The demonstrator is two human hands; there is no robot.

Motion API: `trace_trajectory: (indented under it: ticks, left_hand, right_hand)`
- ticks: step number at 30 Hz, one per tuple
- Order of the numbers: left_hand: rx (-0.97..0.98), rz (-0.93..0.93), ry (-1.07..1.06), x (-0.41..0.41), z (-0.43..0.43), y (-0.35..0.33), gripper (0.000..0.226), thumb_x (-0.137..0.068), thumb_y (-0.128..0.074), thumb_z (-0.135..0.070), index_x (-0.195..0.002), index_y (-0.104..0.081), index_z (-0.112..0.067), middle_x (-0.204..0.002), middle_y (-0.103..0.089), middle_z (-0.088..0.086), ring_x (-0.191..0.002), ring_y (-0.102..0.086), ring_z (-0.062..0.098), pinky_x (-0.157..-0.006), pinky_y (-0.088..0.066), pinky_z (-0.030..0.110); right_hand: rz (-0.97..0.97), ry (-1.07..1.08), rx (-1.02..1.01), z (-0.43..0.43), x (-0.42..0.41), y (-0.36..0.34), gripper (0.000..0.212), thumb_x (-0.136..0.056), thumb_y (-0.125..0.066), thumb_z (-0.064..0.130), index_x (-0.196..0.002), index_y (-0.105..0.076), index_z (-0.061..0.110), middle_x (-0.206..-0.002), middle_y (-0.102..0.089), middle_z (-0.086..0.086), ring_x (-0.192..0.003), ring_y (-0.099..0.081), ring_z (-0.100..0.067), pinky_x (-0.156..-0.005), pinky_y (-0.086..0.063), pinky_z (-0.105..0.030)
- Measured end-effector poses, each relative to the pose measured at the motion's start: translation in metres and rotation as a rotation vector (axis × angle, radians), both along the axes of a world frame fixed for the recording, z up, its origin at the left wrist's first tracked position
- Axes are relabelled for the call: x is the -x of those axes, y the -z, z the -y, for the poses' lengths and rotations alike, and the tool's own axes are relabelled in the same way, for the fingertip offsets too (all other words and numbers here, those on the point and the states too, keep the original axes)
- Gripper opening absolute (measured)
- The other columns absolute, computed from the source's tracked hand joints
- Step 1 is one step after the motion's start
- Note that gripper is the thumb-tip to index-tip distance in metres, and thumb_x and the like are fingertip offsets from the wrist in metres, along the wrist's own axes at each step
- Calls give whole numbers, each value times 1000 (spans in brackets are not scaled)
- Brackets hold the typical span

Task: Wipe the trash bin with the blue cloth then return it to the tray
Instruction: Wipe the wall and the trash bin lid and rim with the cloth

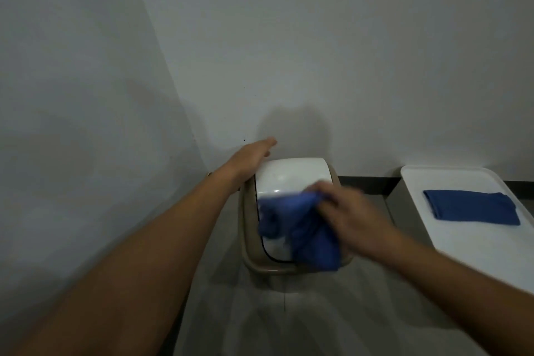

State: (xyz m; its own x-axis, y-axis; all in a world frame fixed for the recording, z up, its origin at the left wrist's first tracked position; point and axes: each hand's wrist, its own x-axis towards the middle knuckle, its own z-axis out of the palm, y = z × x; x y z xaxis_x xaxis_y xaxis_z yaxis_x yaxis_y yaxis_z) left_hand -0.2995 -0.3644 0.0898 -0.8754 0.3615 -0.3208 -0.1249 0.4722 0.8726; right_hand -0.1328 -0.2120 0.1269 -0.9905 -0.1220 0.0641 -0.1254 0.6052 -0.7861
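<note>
A trash bin [248,243] with a beige body and a white swing lid [291,175] stands on the floor against the wall. My right hand [352,214] holds a crumpled blue cloth [306,234] pressed on the lid's near half; the hand is blurred. My left hand [251,157] rests flat on the bin's far left corner, fingers extended toward the wall. A white tray [433,179] lies at the right with a second, folded blue cloth [471,206] on it.
Grey walls meet in a corner behind and left of the bin. A dark baseboard [367,182] runs along the back wall. The tray sits on a grey raised surface [398,199] right of the bin. Grey floor [260,321] lies in front.
</note>
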Motion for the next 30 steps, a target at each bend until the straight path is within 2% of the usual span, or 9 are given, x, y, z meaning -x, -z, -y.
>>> trace_trajectory:
  ticks: [5,7,10,13,17,22,25,28,30]
  left_hand:
    - [-135,62,-257,-13,35,21,50,-92,-25,-54,-131,-46,-30,-132,-50,-1,-110,-45,15,-93,-29,36]
    - [-134,103,-248,-22,34,25,45,-92,-27,-51,-125,-52,-32,-123,-55,-7,-104,-47,11,-86,-29,32]
    - [-117,144,-236,-32,22,20,29,-88,-41,-48,-87,-65,-31,-88,-59,-19,-75,-50,-1,-60,-31,23]
    - [-122,224,-225,-33,24,19,25,-90,-43,-42,-102,-60,-28,-94,-60,-8,-74,-50,4,-56,-38,22]
    - [-169,301,-190,-32,34,19,30,-82,-52,-46,-101,-64,-28,-104,-66,3,-98,-57,23,-79,-47,48]
    - [-161,295,-158,-34,31,19,17,-89,-49,-22,-98,-62,-15,-104,-64,11,-94,-58,27,-71,-52,44]
    - [-204,349,-202,-30,31,21,33,-95,-34,-2,-68,-53,1,-102,-58,11,-92,-50,26,-82,-45,36]
    - [-315,374,-196,-27,34,28,29,-86,-57,-21,-65,-67,-5,-96,-65,13,-71,-66,20,-61,-55,27]
    - [-259,294,-157,-28,38,29,20,-65,-72,-40,-71,-73,-21,-80,-69,4,-77,-64,20,-57,-53,30]
  right_hand:
    - [-337,510,37,-41,61,-40,18,-93,-41,15,-101,-57,19,-91,-60,-1,-75,-55,-7,-64,-40,-13]
    - [-275,521,-55,-32,81,-37,21,-94,-37,18,-109,-52,15,-96,-61,-11,-79,-58,-20,-69,-42,-22]
    - [-37,310,-319,6,94,-5,27,-94,-38,14,-120,-47,10,-116,-59,-24,-103,-55,-37,-85,-40,-36]
    - [78,181,-511,34,90,27,41,-93,-38,10,-133,-37,18,-137,-45,-17,-131,-33,-31,-112,-14,-46]
    - [3,106,-487,38,80,30,42,-94,-35,11,-135,-35,22,-146,-37,-11,-140,-17,-25,-114,3,-45]
    - [-105,-107,-399,37,52,30,41,-97,-34,15,-138,-33,23,-150,-30,-9,-142,-10,-19,-114,7,-36]
    - [-179,-236,-383,31,29,33,40,-97,-35,19,-137,-34,24,-150,-30,-1,-139,-5,-10,-109,16,-20]
    - [-142,-363,-365,26,11,35,41,-97,-38,21,-137,-35,25,-150,-30,2,-140,-7,-9,-114,9,-26]
    - [-81,-404,-379,23,1,37,41,-97,-37,25,-137,-34,29,-151,-29,4,-140,-8,-8,-116,2,-29]
